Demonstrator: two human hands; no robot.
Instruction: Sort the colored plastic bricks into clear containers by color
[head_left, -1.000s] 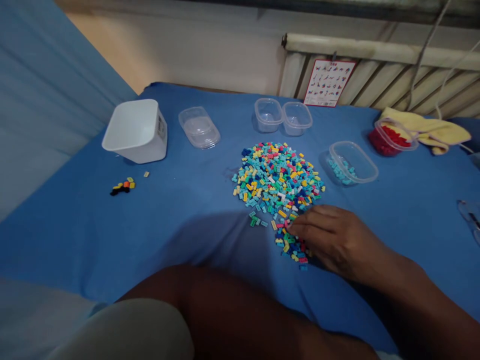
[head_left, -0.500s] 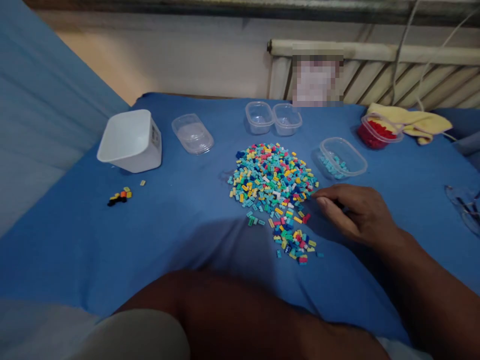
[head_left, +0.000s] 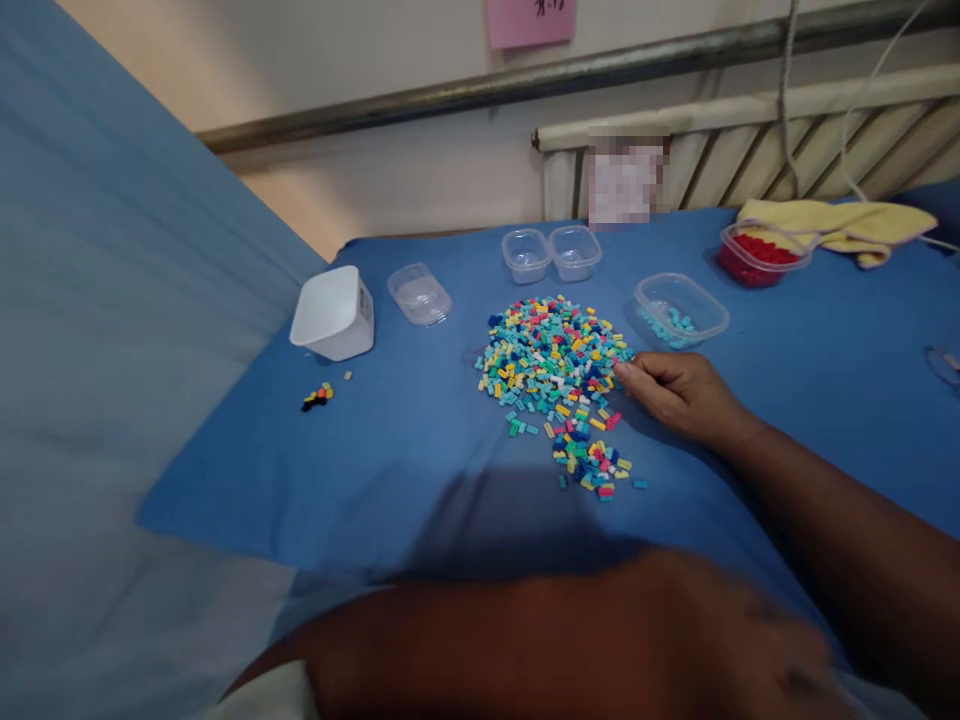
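Note:
A heap of small toy building bricks in turquoise, yellow, blue, pink and green lies on the blue cloth. At its right edge is my right hand, thumb and forefinger pinched together at the bricks; whatever is between the fingertips is hidden. A smaller cluster of bricks spreads toward me from the heap. Low in the picture my left forearm crosses in front of me, and my left hand is smeared by motion below my right forearm. Just beyond my right hand stands a clear tub with turquoise bricks.
Red bricks fill a clear tub beside a yellow cloth. Two clear tubs stand behind the heap. To the left are a clear lid-like container, a white bin and a few black, orange and yellow bricks.
My view has tilted up and turned left. My left arm has moved rightward along the bottom, bringing the blurred hand into view. My right hand stays at the heap's right edge, fingers pinched.

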